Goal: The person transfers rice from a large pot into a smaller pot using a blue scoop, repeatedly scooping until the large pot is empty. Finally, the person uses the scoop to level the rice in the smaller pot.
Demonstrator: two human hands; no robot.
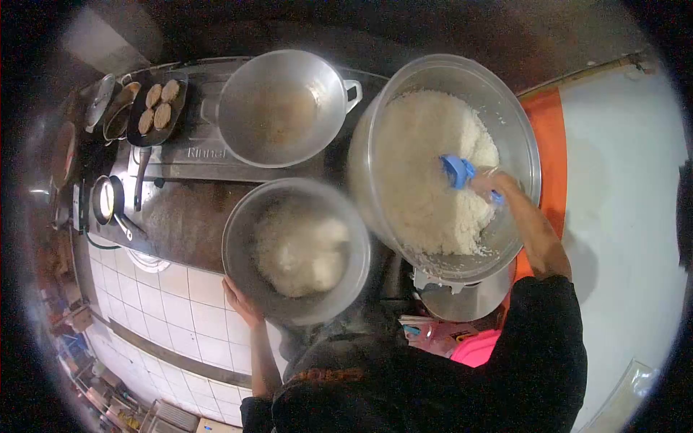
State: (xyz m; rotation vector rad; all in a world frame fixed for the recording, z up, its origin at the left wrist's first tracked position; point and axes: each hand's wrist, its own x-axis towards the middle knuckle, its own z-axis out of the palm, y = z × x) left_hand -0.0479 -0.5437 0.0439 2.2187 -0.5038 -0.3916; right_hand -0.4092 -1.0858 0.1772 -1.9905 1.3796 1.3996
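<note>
At the left end of the bench (191, 229), a small frying pan (118, 195) sits nearer than a grill pan (178, 110) of four browned patties (163, 115), with a silver wok (281, 108) to their right on the stove (191, 166). Nearer, the left hand (246, 303) touches the near left rim of a metal bowl (242, 249) of rice (325, 252); I cannot tell whether its fingers clamp it. Farther right, the right hand's (492, 185) fingers wrap the handle of a blue scoop (456, 172), its head against the rice mound (415, 144) inside a large basin (516, 144).
</note>
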